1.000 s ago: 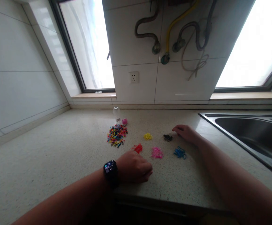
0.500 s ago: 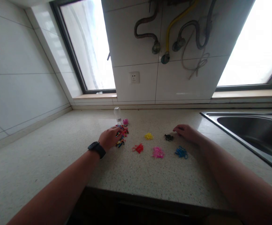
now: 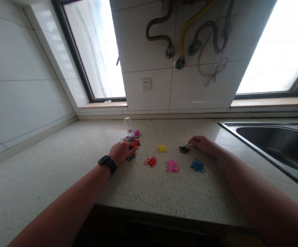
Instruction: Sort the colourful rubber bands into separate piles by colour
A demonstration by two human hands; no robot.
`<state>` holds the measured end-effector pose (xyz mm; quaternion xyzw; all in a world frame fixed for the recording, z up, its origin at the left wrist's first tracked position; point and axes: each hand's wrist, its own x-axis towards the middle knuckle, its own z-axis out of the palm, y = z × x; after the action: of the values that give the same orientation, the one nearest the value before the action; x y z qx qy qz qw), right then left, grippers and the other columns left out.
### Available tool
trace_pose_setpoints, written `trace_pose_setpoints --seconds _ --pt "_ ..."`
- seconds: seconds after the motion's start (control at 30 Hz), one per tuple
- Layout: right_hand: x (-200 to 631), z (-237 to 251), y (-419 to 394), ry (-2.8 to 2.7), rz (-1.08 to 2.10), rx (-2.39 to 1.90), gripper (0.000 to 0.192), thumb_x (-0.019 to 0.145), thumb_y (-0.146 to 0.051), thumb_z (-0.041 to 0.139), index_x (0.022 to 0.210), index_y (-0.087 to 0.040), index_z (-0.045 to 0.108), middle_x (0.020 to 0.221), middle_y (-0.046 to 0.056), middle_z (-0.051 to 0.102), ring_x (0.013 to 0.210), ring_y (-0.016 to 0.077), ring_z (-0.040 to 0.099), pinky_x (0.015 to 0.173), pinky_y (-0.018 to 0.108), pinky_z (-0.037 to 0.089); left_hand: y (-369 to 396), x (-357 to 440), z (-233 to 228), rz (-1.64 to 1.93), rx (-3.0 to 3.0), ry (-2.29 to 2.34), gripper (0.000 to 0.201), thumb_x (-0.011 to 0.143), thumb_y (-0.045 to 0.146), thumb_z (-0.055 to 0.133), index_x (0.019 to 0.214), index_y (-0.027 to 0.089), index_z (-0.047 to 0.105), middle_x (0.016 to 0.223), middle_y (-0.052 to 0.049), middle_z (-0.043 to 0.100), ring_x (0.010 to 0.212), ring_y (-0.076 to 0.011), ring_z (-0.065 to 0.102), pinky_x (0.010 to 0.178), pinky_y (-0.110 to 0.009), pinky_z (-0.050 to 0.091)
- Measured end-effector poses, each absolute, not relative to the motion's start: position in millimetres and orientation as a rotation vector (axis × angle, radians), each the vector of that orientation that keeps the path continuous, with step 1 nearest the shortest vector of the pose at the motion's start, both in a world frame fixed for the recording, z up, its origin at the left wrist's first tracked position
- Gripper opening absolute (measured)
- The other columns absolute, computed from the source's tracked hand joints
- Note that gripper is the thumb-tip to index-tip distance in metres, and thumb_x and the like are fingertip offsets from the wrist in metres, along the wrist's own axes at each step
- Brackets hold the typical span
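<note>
Holds the left hand (image 3: 121,152) low at the mixed pile (image 3: 136,142) of small coloured pieces, at the left of the group on the countertop (image 3: 149,192). Bends the fingers of that hand inward, only partly spread, over the near left part of the pile; cannot tell of any piece caught there, for lack of a clear view of the tips. Rests the right hand (image 3: 201,142), loosely curled, just beside the black pile (image 3: 183,149); shows nothing in its grasp, though with the inner side hidden. Shows 5 smaller single-colour piles to the right of the mixed pile, set apart from one another: besides the black, a yellow pile (image 3: 162,148), a red pile (image 3: 151,161), a pink pile (image 3: 172,166) and a blue pile (image 3: 197,165). Seems to be at the picking step, to judge from the left hand's place. Calls next, in all likelihood, for a fine pinch on 1 or a few pieces, free of tangled neighbours, and for a gentle lift without scattering the loose edge or bumping the clear bottle (image 3: 127,126) just behind.
</note>
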<state>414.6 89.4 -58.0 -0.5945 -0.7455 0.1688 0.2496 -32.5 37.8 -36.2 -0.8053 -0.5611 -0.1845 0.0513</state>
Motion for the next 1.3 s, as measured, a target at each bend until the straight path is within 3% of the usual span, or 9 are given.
trace_pose_setpoints --seconds 0.33,0.43,0.6,0.73,1.3 --pt "413 -57 88 -2.072 0.42 -1.592 0.033 0.086 -0.045 0.054 0.09 -0.02 0.075 0.082 0.007 0.073 0.075 0.0216 0.065 0.07 0.032 0.048 41 -33 -39 -0.713 -2.452 -1.707 0.015 0.088 0.033 0.061 0.09 0.024 0.073 0.095 -0.004 0.072 0.086 -0.0209 0.068 0.077 -0.031 0.049" --pt "412 -55 86 -2.091 0.381 -1.598 0.03 0.087 -0.043 0.055 0.091 -0.021 0.075 0.089 0.008 0.075 0.081 0.0225 0.066 0.076 0.032 0.048 38 -27 -34 -0.893 -2.463 -1.676 0.014 0.088 0.032 0.062 0.088 0.022 0.071 0.09 -0.005 0.072 0.083 -0.0198 0.067 0.076 -0.03 0.049" --pt "408 -53 84 -2.129 0.326 -1.647 0.029 0.088 -0.043 0.055 0.093 -0.022 0.074 0.088 0.007 0.075 0.077 0.0212 0.066 0.071 0.03 0.048 14 12 -16 -1.19 -2.568 -1.44 0.012 0.09 0.028 0.06 0.087 0.02 0.068 0.085 -0.004 0.069 0.08 -0.0169 0.063 0.078 -0.03 0.047" --pt "405 -52 83 -2.142 0.278 -1.681 0.027 0.088 -0.042 0.056 0.094 -0.022 0.073 0.087 0.006 0.074 0.076 0.0194 0.065 0.069 0.028 0.046 -18 49 -10 -1.117 -2.71 -1.399 0.015 0.09 0.03 0.059 0.085 0.019 0.068 0.076 -0.002 0.064 0.069 -0.0148 0.057 0.066 -0.027 0.043" --pt "398 -49 78 -2.17 0.2 -1.718 0.027 0.088 -0.044 0.055 0.096 -0.024 0.072 0.09 0.006 0.074 0.075 0.0199 0.064 0.063 0.028 0.042 -41 77 -33 -0.654 -2.899 -1.124 0.017 0.095 0.024 0.055 0.105 0.021 0.068 0.098 -0.005 0.07 0.085 -0.018 0.065 0.074 -0.029 0.05"
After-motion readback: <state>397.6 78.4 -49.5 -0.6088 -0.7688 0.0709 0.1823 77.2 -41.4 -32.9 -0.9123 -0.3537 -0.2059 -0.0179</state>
